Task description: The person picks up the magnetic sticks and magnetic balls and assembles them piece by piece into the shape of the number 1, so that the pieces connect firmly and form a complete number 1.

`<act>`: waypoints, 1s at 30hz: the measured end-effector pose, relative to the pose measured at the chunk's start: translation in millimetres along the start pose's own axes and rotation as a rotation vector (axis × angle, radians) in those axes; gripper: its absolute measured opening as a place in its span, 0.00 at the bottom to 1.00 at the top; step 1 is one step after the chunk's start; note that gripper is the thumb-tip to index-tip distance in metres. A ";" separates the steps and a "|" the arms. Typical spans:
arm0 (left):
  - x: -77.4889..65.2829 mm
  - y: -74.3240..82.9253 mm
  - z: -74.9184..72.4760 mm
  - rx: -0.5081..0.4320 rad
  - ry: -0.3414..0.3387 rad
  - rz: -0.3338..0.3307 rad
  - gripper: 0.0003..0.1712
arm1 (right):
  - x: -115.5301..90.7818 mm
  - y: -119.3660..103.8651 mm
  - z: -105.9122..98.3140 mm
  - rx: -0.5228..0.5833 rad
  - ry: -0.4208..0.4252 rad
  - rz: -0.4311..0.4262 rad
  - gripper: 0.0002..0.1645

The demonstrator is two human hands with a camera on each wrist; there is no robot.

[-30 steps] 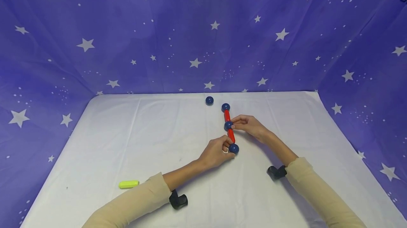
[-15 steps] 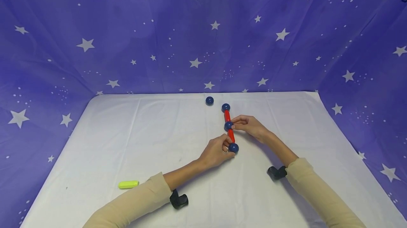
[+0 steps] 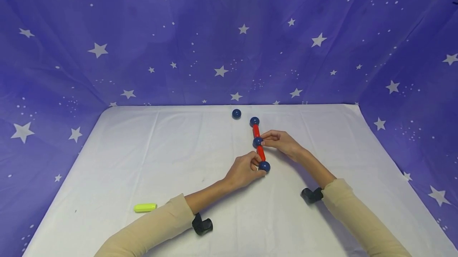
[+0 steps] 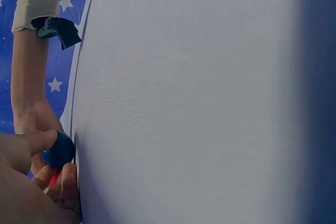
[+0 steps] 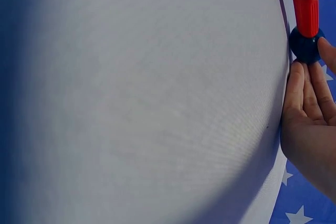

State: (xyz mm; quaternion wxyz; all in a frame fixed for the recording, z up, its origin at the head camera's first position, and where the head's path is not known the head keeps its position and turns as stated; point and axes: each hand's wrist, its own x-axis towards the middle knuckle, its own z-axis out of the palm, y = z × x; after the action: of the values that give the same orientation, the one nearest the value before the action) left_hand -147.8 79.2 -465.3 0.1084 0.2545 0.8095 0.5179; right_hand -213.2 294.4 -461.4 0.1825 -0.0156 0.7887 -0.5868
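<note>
In the head view two red rods and three blue balls form a line on the table. My left hand (image 3: 244, 170) pinches the near blue ball (image 3: 264, 166) between thumb and fingers. My right hand (image 3: 281, 144) pinches the middle blue ball (image 3: 257, 142). Between these balls runs the near red rod (image 3: 261, 153); the far red rod (image 3: 256, 131) leads on to the end blue ball (image 3: 254, 121). The left wrist view shows the held ball (image 4: 59, 150) close up, most of its rod hidden by fingers. The right wrist view shows the near rod (image 5: 306, 15) meeting the middle ball.
A loose blue ball (image 3: 236, 113) lies near the table's back edge. One yellow-green rod (image 3: 145, 207) rests at the front left, beside the left sleeve. White cloth covers the table (image 3: 171, 141), and a purple star-printed curtain (image 3: 186, 42) encloses its back and sides.
</note>
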 end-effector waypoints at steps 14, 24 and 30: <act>-0.7 -1.3 0.1 -0.012 0.011 0.002 0.15 | -1.1 -1.2 1.8 0.021 0.008 0.002 0.22; -1.8 -1.3 -4.1 -0.029 -0.002 0.016 0.14 | -3.0 -3.0 2.6 0.021 0.012 -0.009 0.22; -9.2 -2.3 -14.6 -0.002 -0.019 -0.006 0.16 | -2.4 -2.3 2.6 0.028 0.002 -0.016 0.22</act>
State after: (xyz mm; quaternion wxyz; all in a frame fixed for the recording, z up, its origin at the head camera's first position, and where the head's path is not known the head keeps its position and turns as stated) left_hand -147.1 62.2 -461.8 0.1181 0.2572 0.8085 0.5161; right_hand -210.6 291.9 -459.3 0.1770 -0.0187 0.7804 -0.5994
